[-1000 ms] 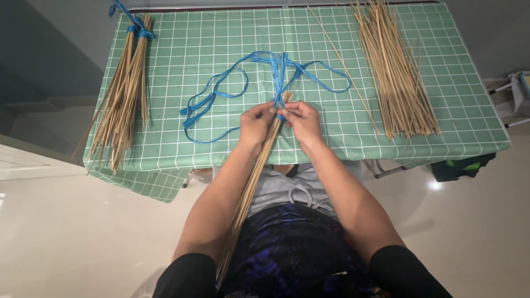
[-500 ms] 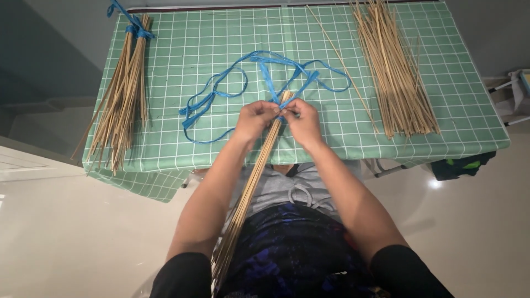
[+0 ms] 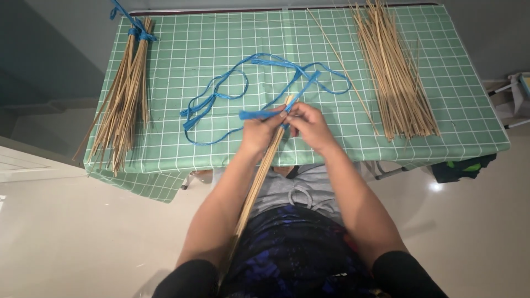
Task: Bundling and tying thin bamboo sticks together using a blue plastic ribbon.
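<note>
Since earlier, both hands' grip (image 3: 287, 118) pulled flat blue ribbon (image 3: 221, 96) across thin straw sticks (image 3: 259, 176).

Even, fairly bright indoor light falls on the counter (image 3: 386, 160). A small glare spot shines on the glossy floor (image 3: 439, 186) at right. Shadows are soft, the focus sharp, and the upper left corner is dim.

Grey top, dark blue-patterned bottoms — bare forearms

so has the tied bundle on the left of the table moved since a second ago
No. The tied bundle lies at the same left edge of the green checked tablecloth.
</note>
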